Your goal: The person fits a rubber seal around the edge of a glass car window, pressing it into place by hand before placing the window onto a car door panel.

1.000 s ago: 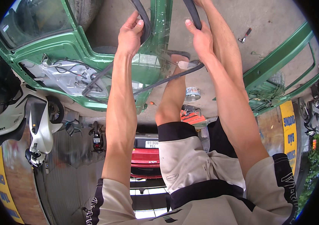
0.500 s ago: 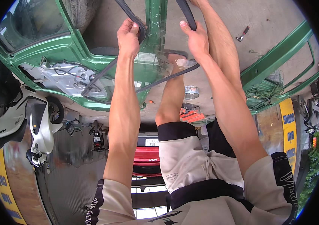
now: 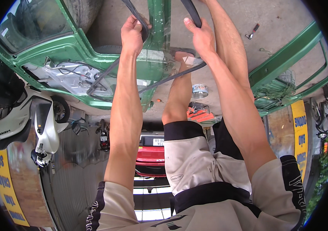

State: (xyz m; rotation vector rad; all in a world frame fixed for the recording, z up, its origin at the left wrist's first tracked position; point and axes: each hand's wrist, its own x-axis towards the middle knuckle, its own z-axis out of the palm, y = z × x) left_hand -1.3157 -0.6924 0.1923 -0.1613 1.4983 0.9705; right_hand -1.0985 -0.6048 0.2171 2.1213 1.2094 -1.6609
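Note:
My left hand point(image 3: 135, 32) grips a black rubber strip point(image 3: 189, 10) at the upper middle, fingers curled around it. My right hand point(image 3: 199, 31) holds another length of that strip, thumb pointing up along it. The strip loops down around a clear, see-through pane point(image 3: 160, 65) between my arms, over my leg and a green metal door frame point(image 3: 156, 19). To the left lies a green car door point(image 3: 94, 54) with its window glass and exposed inner panel.
A second green frame point(image 3: 283, 57) with tangled wire lies at right. A small hammer-like tool point(image 3: 253, 31), a round tin point(image 3: 199, 89) and orange tools point(image 3: 199, 113) are on the concrete floor point(image 3: 268, 15). A white scooter point(image 3: 44, 127) stands left; a red car point(image 3: 150, 158) is behind me.
My right hand and its strip have shifted slightly left. Both hands dipped a little, then rose again, still gripping the strip.

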